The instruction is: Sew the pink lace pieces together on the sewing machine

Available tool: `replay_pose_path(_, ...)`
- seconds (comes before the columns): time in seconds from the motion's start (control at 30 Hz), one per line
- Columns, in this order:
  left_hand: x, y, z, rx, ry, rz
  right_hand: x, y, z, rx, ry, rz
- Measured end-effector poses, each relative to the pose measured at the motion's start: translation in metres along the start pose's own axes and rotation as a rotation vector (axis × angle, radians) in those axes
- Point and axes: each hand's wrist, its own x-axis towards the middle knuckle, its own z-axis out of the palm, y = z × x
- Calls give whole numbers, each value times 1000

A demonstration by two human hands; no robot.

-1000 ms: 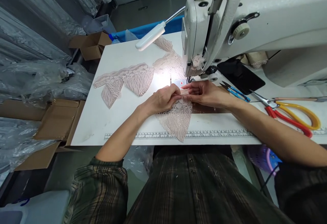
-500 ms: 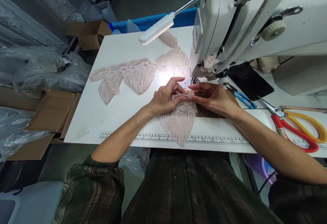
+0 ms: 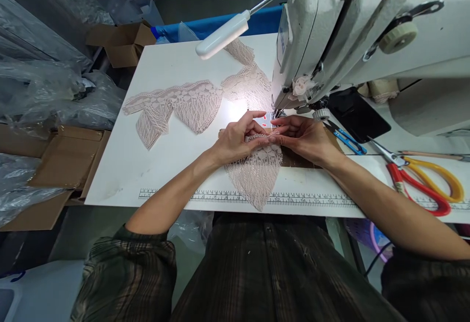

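Pink lace piece [image 3: 257, 177], upper edge pinched in both hands' grip [image 3: 270, 138], body hanging toward ruler markings [image 3: 220, 198].

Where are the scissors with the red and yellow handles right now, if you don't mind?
In the head view, the scissors lie on the table's right side, below the black phone-like slab and right of the blue-handled snips.

Your left hand [image 3: 240, 138]: thumb and fingertips pinched, index raised | your right hand [image 3: 303, 138]: thumb meeting left thumb, fingers extended | both forearms angled inward, elbows wide, sleeves pushed up
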Motion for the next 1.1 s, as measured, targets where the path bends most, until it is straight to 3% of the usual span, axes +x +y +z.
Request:
replay_pose_path(0.5,0,2,3,-2,32,-9,3,2,-5,-52,-31,-42)
replay_pose_path(0.67,3,4,8,-10,95,-15,7,7,-2,-20,-3,-33)
replay_pose_path(0.77,8,1,5,3,106,-11,6,1,-12,-125,-26,-40)
replay_pose_path(0.87,15,-3,0,56,64,-4,-1,-9,-29,-490,-138,-175)
replay_pose_path(0.93,20,-5,-3,140,54,17,-9,-12,-37,-709,-194,-381)
replay_pose_path(1.03,23,-7,-3,318,53,116,-19,-3,-39,-794,-283,-661)
replay_pose_path(1.1,23,-9,-1,475,59,217,-23,8,-36,-832,-305,-733)
